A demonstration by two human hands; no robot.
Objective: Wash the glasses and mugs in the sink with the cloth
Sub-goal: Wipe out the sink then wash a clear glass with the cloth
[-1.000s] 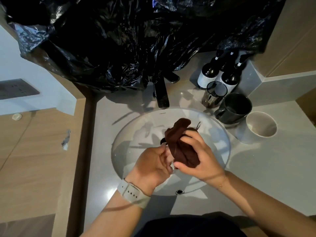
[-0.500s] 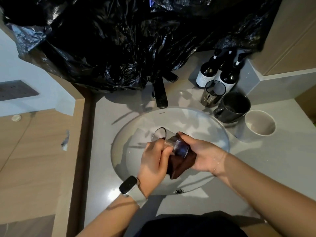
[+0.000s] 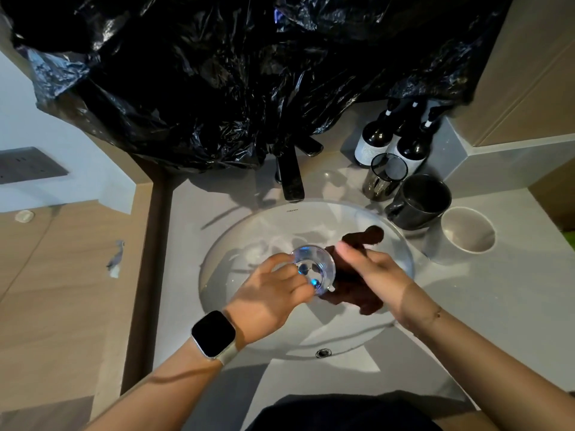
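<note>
while the left hand [image 3: 273,293] grips a clear glass [image 3: 314,270] over the middle of the sink [image 3: 249,244], its fingers curl round the glass's left side and the open mouth faces up toward the camera. the right hand [image 3: 378,275] sits just right of the glass, at centre right of the frame, and clutches a dark brown cloth [image 3: 354,293] against the glass's right side; the cloth bunches under the palm, and one end trails up and to the right onto the basin wall. a pale smartwatch [image 3: 214,334] is strapped to the left wrist in the lower middle of the frame. on the counter [image 3: 497,290], to the upper right of the basin, stand a smoky tinted glass [image 3: 385,177], a dark grey mug [image 3: 420,202] just below and right of it with its handle turned toward the sink, and a pale mug [image 3: 466,230] further right, close beside the dark one. behind them, in the corner, are three dark bottles [image 3: 373,141] with white labels. a black faucet [image 3: 291,172] reaches out over the top edge of the basin, and crumpled black plastic sheeting [image 3: 233,73] fills the upper part of the frame above it. the overflow hole [image 3: 323,353] shows on the near wall of the basin, toward the bottom of the frame. wood panelling [image 3: 62,290] runs down the left side.
</note>
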